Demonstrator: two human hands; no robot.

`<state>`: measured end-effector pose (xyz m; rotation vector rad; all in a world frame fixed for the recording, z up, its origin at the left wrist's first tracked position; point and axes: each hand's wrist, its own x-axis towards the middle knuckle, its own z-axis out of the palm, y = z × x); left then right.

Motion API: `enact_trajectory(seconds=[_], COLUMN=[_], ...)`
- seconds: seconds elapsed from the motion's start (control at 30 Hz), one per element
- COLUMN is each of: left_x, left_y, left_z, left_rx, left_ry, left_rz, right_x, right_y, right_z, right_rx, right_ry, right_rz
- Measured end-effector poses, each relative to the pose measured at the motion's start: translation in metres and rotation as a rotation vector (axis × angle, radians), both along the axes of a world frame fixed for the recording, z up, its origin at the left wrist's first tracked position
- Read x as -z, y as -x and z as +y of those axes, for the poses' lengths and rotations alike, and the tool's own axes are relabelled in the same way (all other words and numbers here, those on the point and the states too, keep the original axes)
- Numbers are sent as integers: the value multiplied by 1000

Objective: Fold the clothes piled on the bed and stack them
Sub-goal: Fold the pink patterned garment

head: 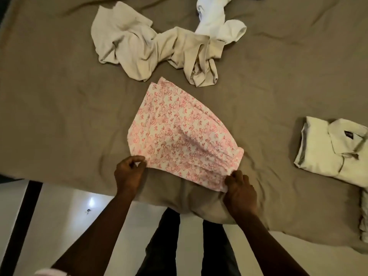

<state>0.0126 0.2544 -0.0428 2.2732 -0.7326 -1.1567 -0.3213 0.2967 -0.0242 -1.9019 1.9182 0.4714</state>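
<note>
A white garment with a pink floral print (177,134) lies spread on the brown bed sheet (59,108), its gathered end toward me. My left hand (129,172) pinches its near left corner. My right hand (240,189) grips the gathered near right edge. A crumpled beige garment (147,46) lies beyond it, with a crumpled white garment (215,18) behind that at the top. A folded cream shirt (330,150) with its collar showing lies at the right edge.
The near bed edge (83,188) runs below my hands, with a pale shiny floor (65,212) and a dark bed frame post (23,216) at lower left. More pale folded cloth (363,220) shows at the far right edge. My dark trouser legs (169,246) stand against the bed.
</note>
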Motion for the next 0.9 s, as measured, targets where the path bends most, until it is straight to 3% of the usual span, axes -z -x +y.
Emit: enact_trajectory(seconds=[0.13, 0.23, 0.3, 0.4, 0.47, 0.53, 0.6, 0.67, 0.77, 0.83, 0.9], left_x=[-2, 2, 4, 8, 10, 10, 9, 2, -12, -21, -26], left_y=[0, -5, -9, -15, -19, -20, -20, -17, -9, 1, 15], left_z=[-12, -21, -27, -32, -33, -35, -36, -36, -39, -49, -67], left_rx=[-224, -405, -332, -219, -198, -210, -214, -231, -303, -302, -286], left_ry=[-13, -70, -116, -165, -199, -227, -238, -246, -177, -107, -46], left_rz=[17, 142, 90, 100, 120, 143, 152, 146, 154, 129, 95], right_x=[-8, -4, 4, 9, 9, 7, 4, 3, 7, 14, 18], right_y=[-29, -53, -62, -60, -62, -71, -83, -96, -105, -103, -98], right_z=[-17, -27, -30, -38, -45, -49, -49, -47, -41, -35, -33], right_rx=[12, -24, 7, 344, 455, 366, 182, -27, -300, -268, -92], right_ry=[83, -33, -125, -189, -170, -99, -22, -100, -190, -137, -74], right_rz=[-100, -248, -220, -128, -94, -91, -239, -350, -276, -302, -404])
